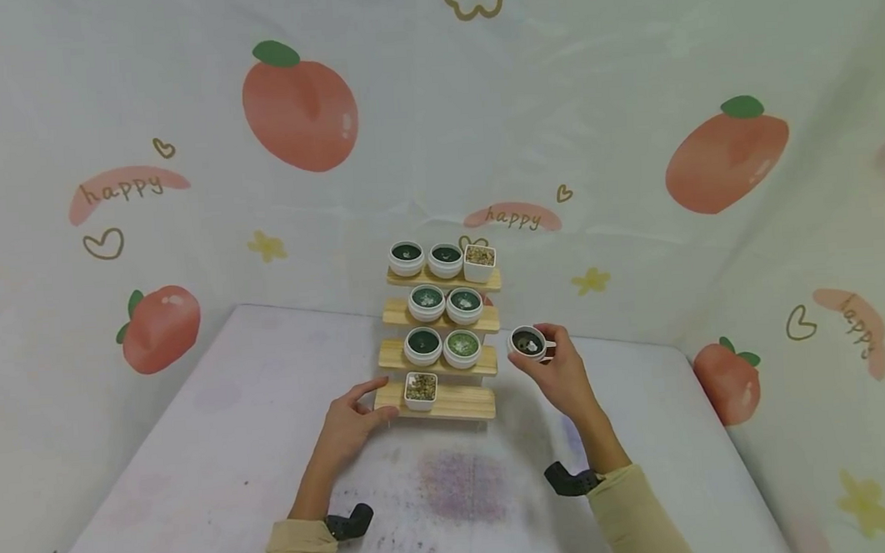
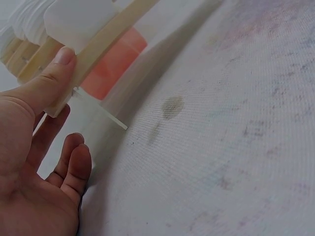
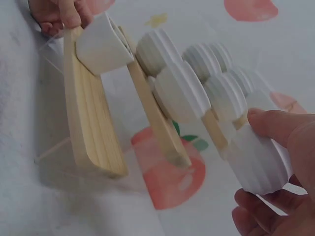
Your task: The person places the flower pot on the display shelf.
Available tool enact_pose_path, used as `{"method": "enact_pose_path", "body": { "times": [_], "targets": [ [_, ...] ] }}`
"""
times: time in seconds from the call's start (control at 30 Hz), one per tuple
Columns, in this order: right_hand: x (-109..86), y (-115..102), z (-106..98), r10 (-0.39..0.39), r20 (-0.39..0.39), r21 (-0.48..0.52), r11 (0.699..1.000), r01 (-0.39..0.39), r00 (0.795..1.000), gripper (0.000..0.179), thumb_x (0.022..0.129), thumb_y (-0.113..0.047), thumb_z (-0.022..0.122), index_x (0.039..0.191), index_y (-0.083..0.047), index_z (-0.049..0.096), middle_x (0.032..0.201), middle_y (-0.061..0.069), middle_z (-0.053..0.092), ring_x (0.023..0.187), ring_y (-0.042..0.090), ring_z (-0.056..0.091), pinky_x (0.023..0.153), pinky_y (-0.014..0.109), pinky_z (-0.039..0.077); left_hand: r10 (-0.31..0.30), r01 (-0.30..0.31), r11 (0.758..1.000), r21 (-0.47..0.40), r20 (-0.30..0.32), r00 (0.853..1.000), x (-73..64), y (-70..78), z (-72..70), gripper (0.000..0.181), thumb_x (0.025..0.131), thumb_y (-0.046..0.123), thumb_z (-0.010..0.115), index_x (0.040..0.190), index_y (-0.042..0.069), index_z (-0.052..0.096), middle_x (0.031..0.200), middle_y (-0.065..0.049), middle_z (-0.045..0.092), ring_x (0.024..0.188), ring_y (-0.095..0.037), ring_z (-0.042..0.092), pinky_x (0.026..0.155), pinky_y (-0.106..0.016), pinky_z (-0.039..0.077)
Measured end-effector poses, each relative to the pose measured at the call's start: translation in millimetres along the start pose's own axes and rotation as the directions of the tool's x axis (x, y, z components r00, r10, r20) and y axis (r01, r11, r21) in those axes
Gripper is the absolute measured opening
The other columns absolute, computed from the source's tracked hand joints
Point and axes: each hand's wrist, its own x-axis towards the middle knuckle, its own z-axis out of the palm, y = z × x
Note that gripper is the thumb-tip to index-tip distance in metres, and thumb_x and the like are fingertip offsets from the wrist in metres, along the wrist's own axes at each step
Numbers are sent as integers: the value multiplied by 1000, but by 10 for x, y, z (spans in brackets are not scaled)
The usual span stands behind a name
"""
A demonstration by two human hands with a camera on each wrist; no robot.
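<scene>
A four-tier wooden display rack (image 1: 464, 403) stands on the table, its tiers stepping up toward the back. My left hand (image 1: 351, 422) grips the left end of its lowest tier, thumb over the top and index finger underneath, the other fingers loosely bent in the left wrist view. A square white pot (image 1: 420, 391) with brownish granules sits on that tier, near the hand. To the right of the rack, my right hand (image 1: 562, 376) holds a small white ribbed cup (image 3: 258, 160) in the air between thumb and fingers. Its filling looks dark, with a pale spot.
Round white cups fill the middle tiers in pairs, one with light green filling (image 1: 463, 347). Up top are two dark-filled cups and another square pot (image 1: 479, 260). A white cloth with printed fruit hangs behind the table (image 1: 197, 456).
</scene>
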Motion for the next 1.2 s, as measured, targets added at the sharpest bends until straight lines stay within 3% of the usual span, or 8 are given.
{"method": "enact_pose_path", "body": {
  "times": [0.3, 0.63, 0.83, 0.97, 1.2],
  "targets": [
    [-153, -57, 179, -107, -52, 59, 992, 110, 993, 65, 83, -19, 86, 137, -5, 53, 125, 14, 53, 98, 25, 61, 80, 20, 50, 19, -19, 1000, -9, 3, 1000, 6, 6, 7, 64, 78, 42, 88, 136, 31, 65, 59, 3, 49, 51, -10, 39, 50, -24, 36],
    [-375, 53, 540, -228, -37, 153, 961, 231, 973, 69, 79, -12, 89, 140, -14, 58, 117, 12, 55, 93, 17, 57, 82, 38, 57, 7, -7, 1000, 14, -3, 1000, 6, -11, -6, 64, 78, 42, 88, 136, 30, 66, 59, 3, 50, 53, -11, 42, 51, -25, 37],
    [-435, 130, 735, -217, -7, 214, 953, 213, 976, 67, 77, -12, 90, 134, -8, 56, 121, 12, 62, 97, 22, 64, 85, 30, 54, 10, -9, 1000, 18, -14, 1000, -5, 15, -28, 64, 77, 45, 88, 136, 31, 66, 59, 3, 51, 53, -11, 41, 51, -24, 37],
    [-448, 205, 842, -202, -2, 215, 956, 198, 979, 60, 77, -15, 91, 127, -9, 58, 120, 7, 67, 100, 17, 65, 87, 28, 53, 12, -12, 1000, 8, -6, 1000, -8, 20, -29, 64, 78, 44, 88, 136, 30, 66, 59, 3, 50, 53, -11, 41, 51, -24, 37],
    [-447, 309, 919, -263, -8, 166, 951, 260, 965, 57, 78, -19, 90, 126, -13, 60, 122, 3, 67, 104, 15, 67, 91, 28, 54, 22, -22, 1000, 1, -4, 1000, 6, -8, -21, 63, 78, 43, 88, 136, 30, 66, 59, 3, 49, 53, -10, 41, 51, -24, 37]
  ]
}}
